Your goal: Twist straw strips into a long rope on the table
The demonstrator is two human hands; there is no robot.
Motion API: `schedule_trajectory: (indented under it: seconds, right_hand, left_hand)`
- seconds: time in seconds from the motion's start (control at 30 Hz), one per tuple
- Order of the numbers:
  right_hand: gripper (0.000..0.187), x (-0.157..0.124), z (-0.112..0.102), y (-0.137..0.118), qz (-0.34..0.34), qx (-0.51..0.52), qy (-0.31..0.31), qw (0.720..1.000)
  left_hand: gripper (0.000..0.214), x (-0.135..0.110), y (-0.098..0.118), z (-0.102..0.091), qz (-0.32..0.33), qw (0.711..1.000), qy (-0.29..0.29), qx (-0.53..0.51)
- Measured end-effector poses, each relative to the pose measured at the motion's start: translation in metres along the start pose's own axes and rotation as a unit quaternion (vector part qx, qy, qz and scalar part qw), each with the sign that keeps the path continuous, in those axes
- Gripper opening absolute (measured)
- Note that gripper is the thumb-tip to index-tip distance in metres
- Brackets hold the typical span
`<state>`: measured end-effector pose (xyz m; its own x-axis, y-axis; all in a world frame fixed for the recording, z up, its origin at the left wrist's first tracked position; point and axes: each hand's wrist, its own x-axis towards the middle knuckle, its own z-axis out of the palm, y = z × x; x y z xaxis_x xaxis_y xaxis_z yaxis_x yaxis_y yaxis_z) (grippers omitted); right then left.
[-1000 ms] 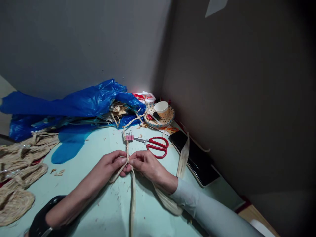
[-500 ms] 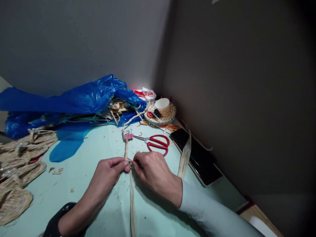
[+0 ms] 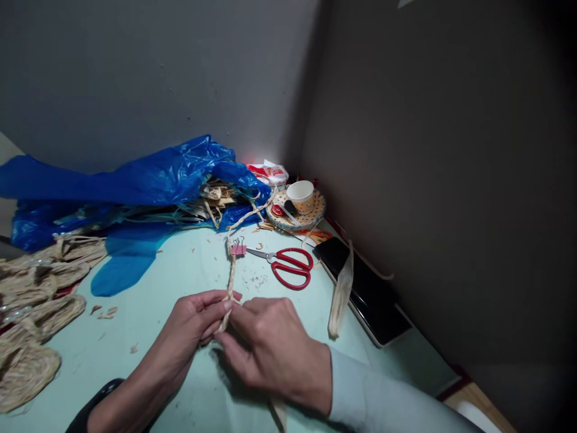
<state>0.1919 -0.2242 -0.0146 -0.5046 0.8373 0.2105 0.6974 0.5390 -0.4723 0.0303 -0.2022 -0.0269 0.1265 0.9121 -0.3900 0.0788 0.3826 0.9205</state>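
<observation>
The braided straw cord (image 3: 231, 279) lies with its long axis running straight away from the person across the pale green table (image 3: 171, 270). Its far part is pinched by a pink binder clip (image 3: 238, 249) and then curves on towards the straw under the blue plastic bag (image 3: 148, 177). Its near end comes down into both hands. The left hand (image 3: 196, 319) meets it from the left, thumb and fingertips closed on the cord at the last braided point. The right hand (image 3: 273, 349) is closed over the loose strands just beside it, knuckles up and touching the left. It hides the strands, so which ones it holds cannot be told for sure, though one flat strip (image 3: 280, 418) trails out under its wrist. Red scissors (image 3: 293, 267) lie beyond the right hand, and a loose straw strip (image 3: 341, 288) lies further right.
</observation>
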Motion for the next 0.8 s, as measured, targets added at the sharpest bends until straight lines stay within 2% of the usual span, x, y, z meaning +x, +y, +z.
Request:
schedule_trajectory:
  seconds: [0.1, 0.17, 0.23, 0.3, 0.47, 0.67, 0.8]
  right_hand:
    - [0.024, 0.010, -0.014, 0.013, 0.100, 0.103, 0.059, 0.988]
    - [0.024, 0.016, -0.017, 0.021, 0.133, 0.175, 0.040, 0.975]
    - [0.024, 0.021, -0.015, 0.026, 0.126, 0.245, -0.010, 0.961]
    - [0.023, 0.024, -0.011, 0.027, 0.114, 0.281, -0.033, 0.952]
    - [0.023, 0.025, -0.003, 0.027, 0.120, 0.302, -0.032, 0.945]
    - [0.018, 0.024, -0.006, 0.032, 0.136, 0.310, -0.028, 0.941]
    - [0.023, 0.026, -0.005, 0.031, 0.124, 0.322, -0.043, 0.938]
  left_hand:
    - [0.024, 0.002, 0.001, -0.004, -0.030, 0.996, -0.051, -0.060]
    - [0.025, 0.003, 0.002, -0.006, -0.024, 0.995, -0.070, -0.070]
    - [0.027, 0.004, 0.003, -0.006, -0.026, 0.995, -0.070, -0.073]
    - [0.033, 0.004, 0.003, -0.004, -0.034, 0.995, -0.063, -0.071]
    - [0.035, -0.001, 0.001, 0.002, -0.017, 0.996, -0.059, -0.058]
    - [0.038, -0.002, -0.002, 0.004, 0.016, 0.999, -0.028, -0.031]
    - [0.028, -0.003, -0.003, 0.003, 0.041, 0.997, -0.023, 0.057]
